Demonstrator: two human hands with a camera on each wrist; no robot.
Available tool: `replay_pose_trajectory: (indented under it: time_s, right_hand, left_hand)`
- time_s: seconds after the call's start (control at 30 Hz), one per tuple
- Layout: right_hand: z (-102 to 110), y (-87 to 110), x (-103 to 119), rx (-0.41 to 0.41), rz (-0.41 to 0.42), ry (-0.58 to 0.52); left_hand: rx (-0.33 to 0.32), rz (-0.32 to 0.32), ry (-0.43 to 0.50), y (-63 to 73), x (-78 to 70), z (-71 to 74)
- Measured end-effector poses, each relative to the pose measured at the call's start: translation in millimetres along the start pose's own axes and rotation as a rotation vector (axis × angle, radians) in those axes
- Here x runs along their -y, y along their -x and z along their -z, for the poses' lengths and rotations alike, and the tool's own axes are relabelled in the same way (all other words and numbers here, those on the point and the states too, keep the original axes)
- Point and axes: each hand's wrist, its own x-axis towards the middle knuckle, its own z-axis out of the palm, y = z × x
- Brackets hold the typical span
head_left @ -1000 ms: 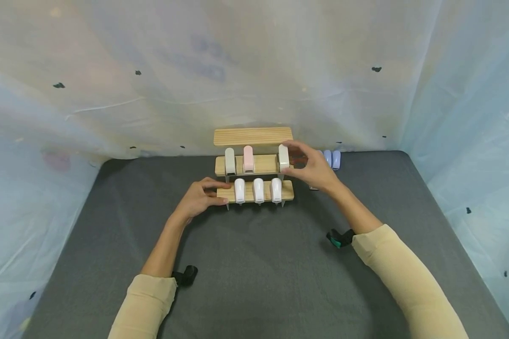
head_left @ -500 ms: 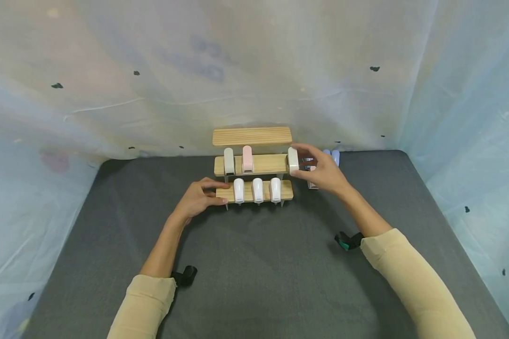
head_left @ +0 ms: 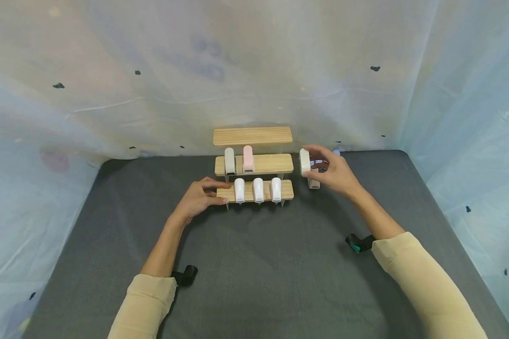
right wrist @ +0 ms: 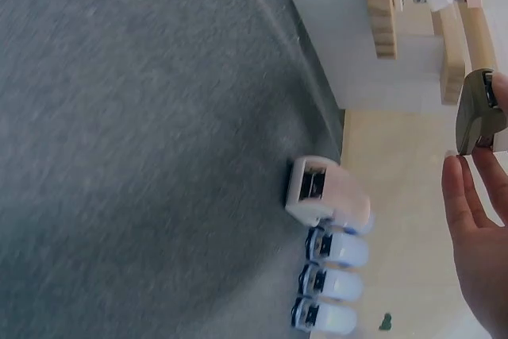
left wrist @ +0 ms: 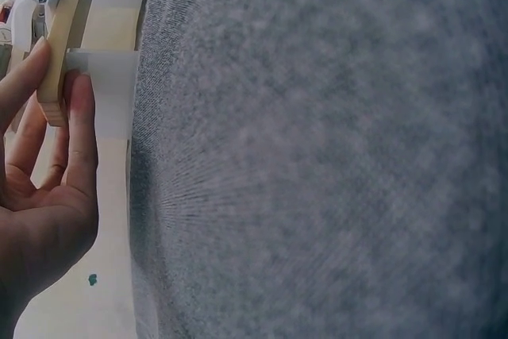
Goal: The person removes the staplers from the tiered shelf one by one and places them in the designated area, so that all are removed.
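My right hand (head_left: 332, 173) pinches a small pale grey block-like stapler (head_left: 305, 162) between thumb and fingertips, just right of the middle board of a three-tier wooden display shelf (head_left: 275, 164). The right wrist view shows that stapler (right wrist: 475, 113) from its darker, shaded side. At the left end of the lowest board (head_left: 223, 193), my left hand (head_left: 195, 198) pinches the wood, fingers above and thumb at the front edge. A grey-green stapler (head_left: 229, 161) and a pink one (head_left: 248, 159) stand on the middle board. Several rounded white staplers (head_left: 258, 190) line the lowest one.
Beside the shelf, a pale pink stapler (right wrist: 325, 196) stands on the dark cloth (head_left: 254, 263), with several light blue staplers (right wrist: 332, 283) in a row next to it. The top board (head_left: 252, 136) is at the back, near the hanging sheet (head_left: 254, 61).
My right hand has moved the pale grey stapler rightward, from over the right end of the middle board to beyond it. The left hand keeps its place on the lowest board.
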Motion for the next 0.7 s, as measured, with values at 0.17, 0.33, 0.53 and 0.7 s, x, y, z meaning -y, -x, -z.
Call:
replay_pose_trajectory:
  time_s: [0.17,0.33,0.53,0.7]
  right_hand:
    - [6,5.6,-6,-0.007,-0.013,0.045]
    - [9,8.0,-25,-0.020,-0.047,0.037]
    - [16,9.6,-59,-0.028,-0.072,0.046]
    - [21,12.8,-67,-0.012,-0.068,0.040]
  left_hand:
    - [0.001,0.011,0.007,0.0,-0.3,-0.8]
    - [-0.003,0.011,0.009,-0.1,0.1,-1.1]
    - [-0.006,0.007,0.001,0.3,-0.4,-0.9]
    - [-0.009,0.010,-0.003,0.4,-0.9,-1.2]
